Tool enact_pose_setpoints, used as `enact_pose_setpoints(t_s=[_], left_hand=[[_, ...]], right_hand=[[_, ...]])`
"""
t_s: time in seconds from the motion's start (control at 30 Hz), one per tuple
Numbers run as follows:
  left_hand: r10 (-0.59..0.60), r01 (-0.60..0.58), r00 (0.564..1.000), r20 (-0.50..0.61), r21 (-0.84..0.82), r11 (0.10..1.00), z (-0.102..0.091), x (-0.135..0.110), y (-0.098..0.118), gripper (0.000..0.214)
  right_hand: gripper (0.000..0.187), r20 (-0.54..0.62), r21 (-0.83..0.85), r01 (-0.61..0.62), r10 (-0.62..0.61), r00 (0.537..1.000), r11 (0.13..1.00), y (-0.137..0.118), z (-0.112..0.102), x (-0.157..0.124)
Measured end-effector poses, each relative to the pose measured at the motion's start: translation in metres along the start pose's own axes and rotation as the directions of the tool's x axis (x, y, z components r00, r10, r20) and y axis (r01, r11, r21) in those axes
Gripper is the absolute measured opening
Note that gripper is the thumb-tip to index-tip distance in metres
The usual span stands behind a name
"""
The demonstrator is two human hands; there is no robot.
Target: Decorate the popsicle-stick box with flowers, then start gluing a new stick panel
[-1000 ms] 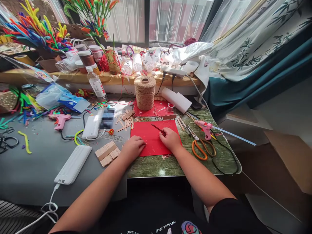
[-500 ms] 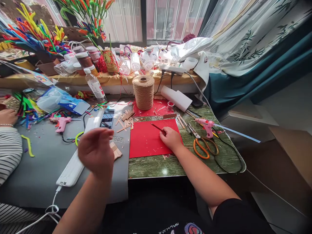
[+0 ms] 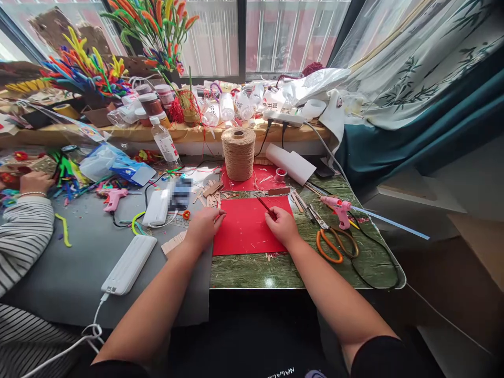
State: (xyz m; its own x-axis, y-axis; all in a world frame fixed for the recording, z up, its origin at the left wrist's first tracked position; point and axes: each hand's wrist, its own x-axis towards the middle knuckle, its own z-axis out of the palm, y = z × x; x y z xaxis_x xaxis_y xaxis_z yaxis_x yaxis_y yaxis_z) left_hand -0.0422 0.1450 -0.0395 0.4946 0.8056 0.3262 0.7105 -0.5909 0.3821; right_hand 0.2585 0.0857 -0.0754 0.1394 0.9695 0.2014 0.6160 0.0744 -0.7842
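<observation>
Red sheet (image 3: 244, 231): lies flat near the front edge of the desk (image 3: 244, 272), with the right hand (image 3: 282, 226) at its right side, gripping a dark pencil (image 3: 266, 208), and the left hand (image 3: 203, 227), curled at its left border; cannot tell whether holding anything. Has scissors (image 3: 325, 228) toward the right edge and, beyond, a spool of twine (image 3: 238, 157) toward the back.

"What sort of place was it?"

"A craft workspace by a wide, dark-framed window (image 3: 293, 37). A red rectangular sheet (image 3: 242, 231), a pink plastic glue gun (image 3: 340, 208), a fat spool of brown twine (image 3: 238, 160) and flat wooden sticks (image 3: 211, 195) sat on the grey-and-green counter (image 3: 244, 270)."

"Could you tell whether it was a home?"

"I couldn't. Multicoloured fuzzy stems (image 3: 92, 73) and clear plastic bottles (image 3: 227, 107) crowded the tan sill (image 3: 134, 135), and a white leaf-printed curtain (image 3: 409, 79) hung at the right."
</observation>
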Motion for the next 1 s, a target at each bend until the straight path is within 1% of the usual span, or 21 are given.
enact_pose_setpoints(t_s=[0.03, 0.1, 0.17, 0.23, 0.3, 0.37, 0.4, 0.47, 0.53, 0.6, 0.67, 0.73, 0.8, 0.9, 1.0], left_hand=[[0.064, -0.063, 0.996, 0.065, -0.02, 0.998, 0.002, -0.008, 0.004, 0.026], [0.178, -0.167, 0.968, 0.176, -0.076, 0.983, 0.003, -0.02, 0.013, 0.027], [0.237, -0.218, 0.946, 0.22, -0.106, 0.97, 0.005, -0.029, 0.021, 0.026], [0.25, -0.235, 0.942, 0.226, -0.092, 0.968, 0.008, -0.034, 0.026, 0.023], [0.25, -0.241, 0.943, 0.217, -0.067, 0.968, 0.01, -0.036, 0.027, 0.021], [0.259, -0.253, 0.943, 0.208, -0.056, 0.966, 0.012, -0.036, 0.025, 0.02], [0.265, -0.259, 0.943, 0.203, -0.055, 0.964, 0.013, -0.036, 0.024, 0.02], [0.275, -0.27, 0.941, 0.199, -0.055, 0.961, 0.014, -0.036, 0.022, 0.02], [0.282, -0.277, 0.937, 0.205, -0.057, 0.959, 0.014, -0.036, 0.021, 0.021], [0.288, -0.283, 0.933, 0.214, -0.054, 0.958, 0.015, -0.036, 0.02, 0.022], [0.289, -0.285, 0.932, 0.218, -0.049, 0.957, 0.015, -0.036, 0.02, 0.023], [0.285, -0.282, 0.933, 0.218, -0.046, 0.958, 0.015, -0.036, 0.02, 0.023], [0.278, -0.275, 0.936, 0.217, -0.045, 0.96, 0.015, -0.036, 0.02, 0.022], [0.27, -0.267, 0.936, 0.225, -0.045, 0.963, 0.016, -0.036, 0.019, 0.023], [0.261, -0.255, 0.938, 0.227, -0.057, 0.965, 0.016, -0.035, 0.017, 0.022]], right_hand=[[0.02, -0.004, 0.0, -0.002, 0.002, 1.0, 1.0, 0.0, 0.0, 0.0], [0.018, -0.008, 0.001, 0.012, -0.012, 1.0, 1.0, -0.003, 0.0, 0.001], [0.017, -0.009, -0.004, 0.054, -0.054, 0.999, 0.999, -0.009, -0.003, 0.0], [0.015, 0.013, -0.025, 0.096, -0.096, 0.995, 0.995, -0.018, -0.008, -0.004], [0.012, 0.078, -0.052, 0.092, -0.088, 0.993, 0.994, -0.029, -0.011, -0.013], [0.011, 0.185, -0.059, 0.033, -0.021, 0.982, 0.998, -0.04, -0.01, -0.028], [0.012, 0.243, -0.055, -0.006, 0.019, 0.97, 0.998, -0.045, -0.008, -0.037], [0.012, 0.311, -0.065, -0.05, 0.068, 0.948, 0.997, -0.052, -0.002, -0.053], [0.008, 0.316, -0.114, -0.046, 0.081, 0.945, 0.992, -0.056, 0.005, -0.065], [0.006, 0.301, -0.178, -0.04, 0.093, 0.949, 0.983, -0.059, 0.009, -0.07], [0.007, 0.311, -0.227, -0.056, 0.127, 0.942, 0.972, -0.06, 0.01, -0.069], [0.01, 0.35, -0.261, -0.067, 0.16, 0.923, 0.963, -0.06, 0.01, -0.066], [0.012, 0.377, -0.304, -0.046, 0.165, 0.911, 0.951, -0.062, 0.01, -0.064], [0.01, 0.359, -0.394, 0.014, 0.14, 0.923, 0.919, -0.065, 0.013, -0.065], [0.008, 0.312, -0.466, 0.015, 0.148, 0.939, 0.885, -0.067, 0.016, -0.068]])
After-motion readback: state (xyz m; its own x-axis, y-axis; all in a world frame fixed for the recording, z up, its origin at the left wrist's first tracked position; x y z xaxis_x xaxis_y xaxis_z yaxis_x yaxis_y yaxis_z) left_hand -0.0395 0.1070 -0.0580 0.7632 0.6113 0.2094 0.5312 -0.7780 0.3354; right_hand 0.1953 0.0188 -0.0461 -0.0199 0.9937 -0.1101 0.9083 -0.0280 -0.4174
